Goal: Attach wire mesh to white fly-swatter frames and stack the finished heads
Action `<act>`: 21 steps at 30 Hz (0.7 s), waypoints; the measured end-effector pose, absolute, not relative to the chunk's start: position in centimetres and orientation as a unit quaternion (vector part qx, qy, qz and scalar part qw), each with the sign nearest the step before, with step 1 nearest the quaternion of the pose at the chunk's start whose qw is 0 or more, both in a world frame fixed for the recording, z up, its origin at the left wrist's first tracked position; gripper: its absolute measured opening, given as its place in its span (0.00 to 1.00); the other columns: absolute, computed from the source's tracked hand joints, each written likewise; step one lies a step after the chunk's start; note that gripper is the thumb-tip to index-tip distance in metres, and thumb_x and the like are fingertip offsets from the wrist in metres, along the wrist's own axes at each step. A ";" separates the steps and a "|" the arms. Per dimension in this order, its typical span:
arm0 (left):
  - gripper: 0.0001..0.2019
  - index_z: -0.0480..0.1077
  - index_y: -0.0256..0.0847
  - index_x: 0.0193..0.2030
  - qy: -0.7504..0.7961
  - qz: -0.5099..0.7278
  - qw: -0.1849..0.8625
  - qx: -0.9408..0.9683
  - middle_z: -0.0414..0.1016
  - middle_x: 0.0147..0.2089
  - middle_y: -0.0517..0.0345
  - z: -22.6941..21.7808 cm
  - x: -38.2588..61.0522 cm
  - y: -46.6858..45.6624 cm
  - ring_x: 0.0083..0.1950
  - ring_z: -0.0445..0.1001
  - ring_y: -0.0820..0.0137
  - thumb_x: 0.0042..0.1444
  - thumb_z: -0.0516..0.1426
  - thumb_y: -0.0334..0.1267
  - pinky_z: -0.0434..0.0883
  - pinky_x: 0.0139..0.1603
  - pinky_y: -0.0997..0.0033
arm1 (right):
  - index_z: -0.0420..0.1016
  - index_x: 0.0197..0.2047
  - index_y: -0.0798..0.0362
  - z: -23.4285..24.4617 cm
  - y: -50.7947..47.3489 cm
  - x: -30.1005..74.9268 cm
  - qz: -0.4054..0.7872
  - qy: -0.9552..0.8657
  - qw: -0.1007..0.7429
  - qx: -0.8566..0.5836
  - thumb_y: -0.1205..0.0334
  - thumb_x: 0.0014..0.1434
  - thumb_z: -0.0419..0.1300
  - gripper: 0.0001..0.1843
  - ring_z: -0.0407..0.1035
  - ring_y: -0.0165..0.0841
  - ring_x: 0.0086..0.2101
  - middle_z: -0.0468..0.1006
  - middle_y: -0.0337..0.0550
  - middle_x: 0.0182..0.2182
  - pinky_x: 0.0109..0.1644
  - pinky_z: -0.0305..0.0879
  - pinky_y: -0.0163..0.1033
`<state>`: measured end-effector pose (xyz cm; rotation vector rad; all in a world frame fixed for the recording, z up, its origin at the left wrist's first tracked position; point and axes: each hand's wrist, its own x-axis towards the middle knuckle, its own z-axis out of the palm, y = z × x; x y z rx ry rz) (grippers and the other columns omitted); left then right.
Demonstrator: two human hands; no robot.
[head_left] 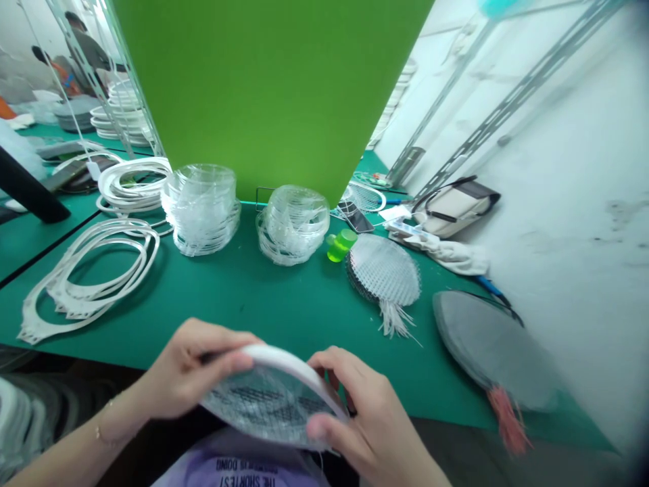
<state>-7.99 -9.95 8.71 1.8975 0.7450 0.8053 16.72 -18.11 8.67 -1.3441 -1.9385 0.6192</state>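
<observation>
Green covers your big bench (233, 304), and a tall green board (274, 95) stands at its back, hiding part of the room. To the right is a white wall (583, 169). Low in front of you is a round mesh frame (268, 406). Your left hand (187, 368) and right hand (372, 406) have their fingers clamped on it, hiding bits of its rim. Its mesh is blurry. Far left, two people (94, 53) look small and hard to make out.

Mesh frame (276, 399) between both hands (372, 402)
</observation>
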 end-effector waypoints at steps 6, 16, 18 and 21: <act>0.21 0.80 0.41 0.50 0.441 0.244 0.419 0.755 0.84 0.44 0.52 6.8 -6.4 -2.6 0.42 0.82 0.59 0.65 0.55 0.54 0.78 0.40 0.67 | 0.68 0.28 0.51 3.0 -15.5 17.9 0.394 -0.598 0.364 -0.595 0.41 0.67 0.53 0.24 0.59 0.27 0.22 0.64 0.33 0.21 0.25 0.54 0.33; 0.36 0.49 0.40 0.76 0.470 0.109 0.072 0.873 0.48 0.77 0.52 -1.0 -4.4 -11.2 0.76 0.48 0.49 0.68 0.46 0.59 0.63 0.66 0.49 | 0.63 0.20 0.49 -1.6 -12.8 16.2 0.463 -0.426 0.286 -0.723 0.27 0.56 0.54 0.33 0.63 0.31 0.13 0.68 0.37 0.15 0.17 0.57 0.36; 0.37 0.42 0.40 0.77 0.482 0.124 0.039 0.866 0.47 0.77 0.52 -3.2 -4.2 -12.9 0.76 0.47 0.47 0.69 0.47 0.58 0.61 0.67 0.48 | 0.68 0.21 0.50 0.3 -10.9 18.6 0.369 -0.497 0.179 -0.764 0.30 0.58 0.53 0.32 0.67 0.34 0.16 0.73 0.43 0.18 0.21 0.60 0.38; 0.41 0.38 0.43 0.77 0.477 0.137 0.017 0.868 0.46 0.77 0.51 -4.5 -4.3 -13.5 0.76 0.46 0.45 0.66 0.48 0.62 0.57 0.68 0.45 | 0.77 0.46 0.53 3.1 -5.6 22.9 0.082 -0.510 0.226 -0.826 0.37 0.63 0.51 0.28 0.76 0.44 0.38 0.81 0.53 0.41 0.37 0.67 0.43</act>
